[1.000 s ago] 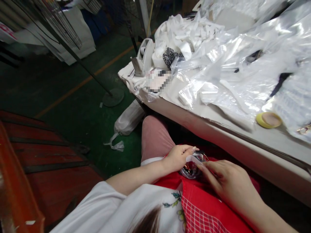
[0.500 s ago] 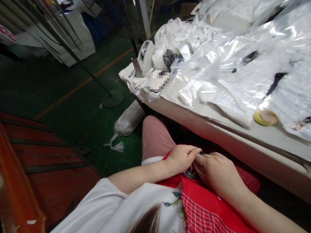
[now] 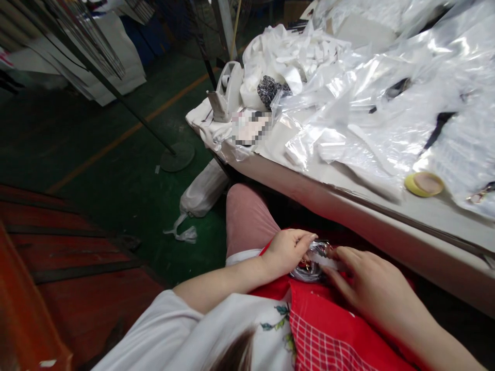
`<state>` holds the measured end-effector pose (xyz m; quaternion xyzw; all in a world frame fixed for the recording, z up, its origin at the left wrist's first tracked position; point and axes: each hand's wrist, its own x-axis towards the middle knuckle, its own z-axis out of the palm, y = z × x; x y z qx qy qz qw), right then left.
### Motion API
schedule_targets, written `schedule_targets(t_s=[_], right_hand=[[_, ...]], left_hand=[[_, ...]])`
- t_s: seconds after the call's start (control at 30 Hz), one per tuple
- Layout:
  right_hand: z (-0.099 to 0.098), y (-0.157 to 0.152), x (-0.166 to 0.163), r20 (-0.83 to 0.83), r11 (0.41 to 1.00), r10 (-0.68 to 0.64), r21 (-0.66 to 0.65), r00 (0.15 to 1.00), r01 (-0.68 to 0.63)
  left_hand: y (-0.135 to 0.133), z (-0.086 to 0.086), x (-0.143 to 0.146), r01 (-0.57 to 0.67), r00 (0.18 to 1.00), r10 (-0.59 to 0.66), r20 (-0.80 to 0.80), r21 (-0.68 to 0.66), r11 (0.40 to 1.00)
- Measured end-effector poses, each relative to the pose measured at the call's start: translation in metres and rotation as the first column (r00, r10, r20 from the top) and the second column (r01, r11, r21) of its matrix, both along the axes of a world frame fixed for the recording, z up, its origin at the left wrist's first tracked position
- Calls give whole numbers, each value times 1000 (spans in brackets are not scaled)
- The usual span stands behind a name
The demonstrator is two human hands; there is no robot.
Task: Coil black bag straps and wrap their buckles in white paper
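Here, at the far left, a grey round stand base [image 3: 177, 156] sits on the green floor, and nearer the table a white tied sack [image 3: 201, 191] leans against its leg. A white tape dispenser [image 3: 228, 91] stands at the table's far left corner, beside a heap of white fabric strips [image 3: 294, 54].

Low in the middle, the left hand [image 3: 286, 251] rests curled over the lap, its fingertips pinching the near edge of a small clear plastic packet with shiny metal pieces inside [image 3: 311, 265]. Half a second ago the two hands were pressed together and hid the packet almost entirely; now they have drawn apart, so it lies exposed on the red apron [image 3: 328, 319], between them.

The right hand [image 3: 367, 288] is looser, fingers half spread, its thumb and forefinger holding a small white strip [image 3: 325, 259] that lies across the top of the packet.

Further right, crumpled clear plastic bags [image 3: 386, 103] cover the white table [image 3: 386, 216], and a yellow tape roll [image 3: 424, 184] lies near its edge.
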<state>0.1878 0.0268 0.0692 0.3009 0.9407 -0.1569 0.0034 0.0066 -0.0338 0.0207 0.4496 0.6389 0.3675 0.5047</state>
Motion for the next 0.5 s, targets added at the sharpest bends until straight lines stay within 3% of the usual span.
schedule_targets(t_s=[0.13, 0.27, 0.33, 0.4, 0.5], right_hand=[[-3, -6, 1, 28, 997, 32, 67, 999, -34], [-8, -4, -18, 32, 991, 23, 131, 999, -27], [-6, 2, -19, 17, 999, -8, 40, 1000, 7], [-1, 11, -14, -15, 986, -58, -157, 998, 55], [7, 25, -2, -100, 880, -197, -457, 975, 131]], left_hand=[[2, 5, 3, 43, 999, -43, 29, 12, 999], [4, 8, 6, 85, 996, -85, -8, 146, 986], [5, 9, 5, 87, 996, -87, -10, 145, 986], [6, 9, 3, 79, 997, -80, 1, 112, 991], [7, 9, 0, 100, 995, -102, 17, 107, 989]])
